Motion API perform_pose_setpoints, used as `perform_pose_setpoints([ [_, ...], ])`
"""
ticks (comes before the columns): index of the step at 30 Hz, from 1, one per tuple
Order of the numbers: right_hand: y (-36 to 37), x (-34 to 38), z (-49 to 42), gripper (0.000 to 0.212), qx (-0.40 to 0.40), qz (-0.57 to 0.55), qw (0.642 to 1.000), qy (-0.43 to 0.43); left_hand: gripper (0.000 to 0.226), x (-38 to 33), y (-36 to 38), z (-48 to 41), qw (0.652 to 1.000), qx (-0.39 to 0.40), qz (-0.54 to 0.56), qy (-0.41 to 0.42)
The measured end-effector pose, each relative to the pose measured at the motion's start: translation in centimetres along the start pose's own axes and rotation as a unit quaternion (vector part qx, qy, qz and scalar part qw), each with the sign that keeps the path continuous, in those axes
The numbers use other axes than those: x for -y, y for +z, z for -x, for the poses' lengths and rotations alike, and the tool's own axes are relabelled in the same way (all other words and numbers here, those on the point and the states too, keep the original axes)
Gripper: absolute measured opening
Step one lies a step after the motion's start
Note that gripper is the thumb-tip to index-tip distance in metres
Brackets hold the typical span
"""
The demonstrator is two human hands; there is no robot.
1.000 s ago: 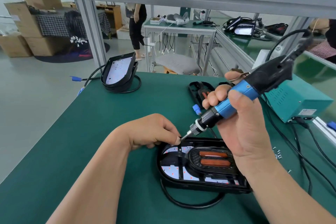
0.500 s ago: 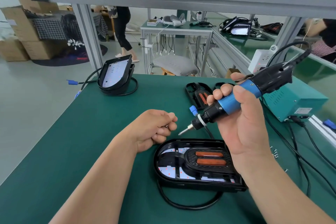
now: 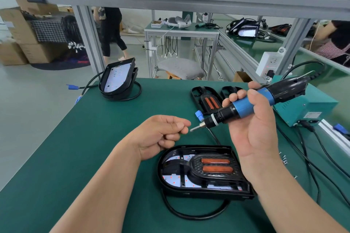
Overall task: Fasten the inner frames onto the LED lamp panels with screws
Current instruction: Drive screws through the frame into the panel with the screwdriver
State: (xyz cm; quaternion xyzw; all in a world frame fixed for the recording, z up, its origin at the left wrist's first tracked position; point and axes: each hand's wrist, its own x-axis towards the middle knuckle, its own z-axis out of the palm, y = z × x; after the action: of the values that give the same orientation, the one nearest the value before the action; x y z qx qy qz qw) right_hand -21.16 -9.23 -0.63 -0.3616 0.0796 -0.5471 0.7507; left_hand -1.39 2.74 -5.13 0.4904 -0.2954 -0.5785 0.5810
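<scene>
— While I keep this feed steady, tell me where the work lies.

— I see the black plastic LED lamp panel [image 3: 205,191], rounded at one end. It lies flat on the green table mat [image 3: 85,147], just below both hands and touching neither. The black inner frame [image 3: 216,176] sits inside it, a ribbed oval with two orange strips. White board dotted with red shows around the frame.

— And the hands?

— The right hand [image 3: 251,128] is wrapped round the blue-and-black electric screwdriver [image 3: 246,107], above the panel's far edge. Its steel bit points left and ends just beside the left hand's fingertips. The left hand [image 3: 161,136] is curled into a loose fist, thumb pressed against forefinger. Whether a screw is pinched there I cannot tell.

— Anything around them?

— A glossy black cable [image 3: 189,213] loops out from the panel's near edge. Small bright loose screws [image 3: 284,161] lie on the mat beside the right forearm. Two spare black frames [image 3: 206,98] lie beyond the screwdriver. A second lamp panel [image 3: 117,81] stands tilted at the far left corner, white board showing. A teal metal box [image 3: 306,108] sits far right with dark leads plugged in.
</scene>
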Motion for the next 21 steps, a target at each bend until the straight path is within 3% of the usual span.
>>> perform_pose_setpoints([
  [6,0.04,0.00,0.06,0.015,-0.008,-0.006,1.000,0.000,0.008,-0.17,0.28,0.18,1.000,-0.017,-0.011,0.004],
  [21,0.11,0.16,0.30,0.019,0.006,-0.022,1.000,-0.010,0.015,0.00,0.33,0.10,1.000,-0.001,-0.002,-0.001],
])
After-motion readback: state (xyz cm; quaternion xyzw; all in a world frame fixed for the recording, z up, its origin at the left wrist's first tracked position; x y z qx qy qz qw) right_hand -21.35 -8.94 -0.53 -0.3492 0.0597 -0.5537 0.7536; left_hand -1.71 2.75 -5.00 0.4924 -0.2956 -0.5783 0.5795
